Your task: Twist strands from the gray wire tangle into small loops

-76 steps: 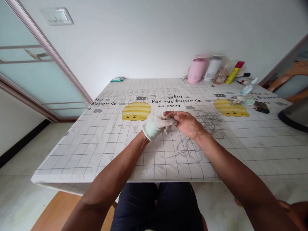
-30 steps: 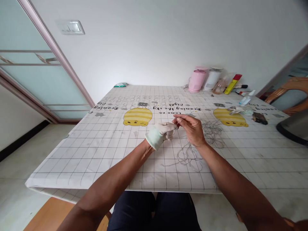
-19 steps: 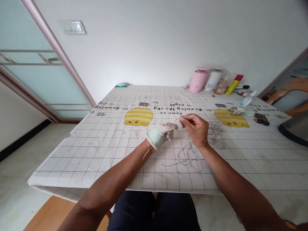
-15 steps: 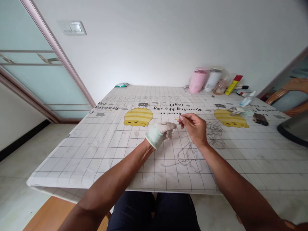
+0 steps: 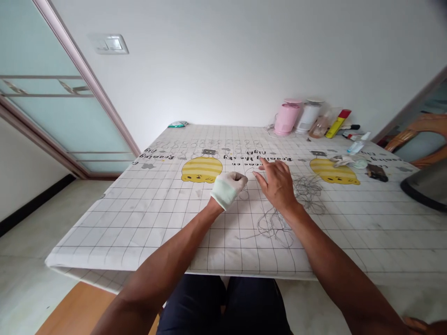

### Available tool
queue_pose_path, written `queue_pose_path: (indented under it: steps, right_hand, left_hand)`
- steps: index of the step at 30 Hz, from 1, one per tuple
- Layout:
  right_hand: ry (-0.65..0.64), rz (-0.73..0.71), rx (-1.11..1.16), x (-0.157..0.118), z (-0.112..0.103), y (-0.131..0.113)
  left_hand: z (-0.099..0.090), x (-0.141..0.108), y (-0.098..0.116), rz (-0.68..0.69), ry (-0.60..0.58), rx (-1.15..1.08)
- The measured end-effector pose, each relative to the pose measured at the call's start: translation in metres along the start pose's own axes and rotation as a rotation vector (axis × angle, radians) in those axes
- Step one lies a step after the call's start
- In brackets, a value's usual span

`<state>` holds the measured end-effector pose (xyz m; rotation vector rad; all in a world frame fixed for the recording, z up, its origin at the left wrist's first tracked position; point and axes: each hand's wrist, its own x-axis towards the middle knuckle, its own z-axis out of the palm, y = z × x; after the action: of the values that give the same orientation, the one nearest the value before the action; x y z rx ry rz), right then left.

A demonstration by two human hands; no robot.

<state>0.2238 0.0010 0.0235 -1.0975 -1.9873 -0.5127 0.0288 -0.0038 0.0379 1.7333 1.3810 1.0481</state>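
Glove (image 5: 223, 195) on the left hand (image 5: 232, 184) balled shut; I cannot tell what it grips. Right hand (image 5: 276, 185) bare, open, empty, apparently kept near the tangled grey thread (image 5: 279, 225) on the printed tablecloth (image 5: 104, 242).

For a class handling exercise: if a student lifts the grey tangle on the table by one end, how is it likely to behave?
The grey tangle looks floppy: its strands are very thin and lie in loose loops. It is probably light for its spread. Lifted by one end, it would likely snag on itself, since the loops cross repeatedly.
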Motion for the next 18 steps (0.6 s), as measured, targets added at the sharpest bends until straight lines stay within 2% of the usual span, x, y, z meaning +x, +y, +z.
queue_pose_path:
  steps: [4,7,10,13,16,18]
  right_hand:
    - [-0.077,-0.019,-0.140,-0.003,0.006,0.004]
    - [-0.121,0.032,-0.133,-0.008,0.010,0.004]
    - [-0.145,0.165,0.018,-0.010,0.017,-0.004]
    - [-0.162,0.334,0.263,-0.008,0.020,-0.013]
    - [-0.188,0.475,0.453,-0.004,0.015,-0.018]
    - [-0.220,0.516,0.528,-0.003,0.009,-0.018]
  left_hand:
    - [0.004,-0.001,0.002,0.025,0.011,0.091]
    - [0.007,-0.004,0.003,0.008,0.037,0.114]
    - [0.014,-0.006,0.001,-0.002,0.053,0.101]
    - [0.019,-0.006,-0.003,-0.007,0.088,0.114]
    - [0.018,-0.003,-0.005,0.007,0.118,0.156]
    - [0.014,-0.001,-0.005,0.031,0.097,0.166]
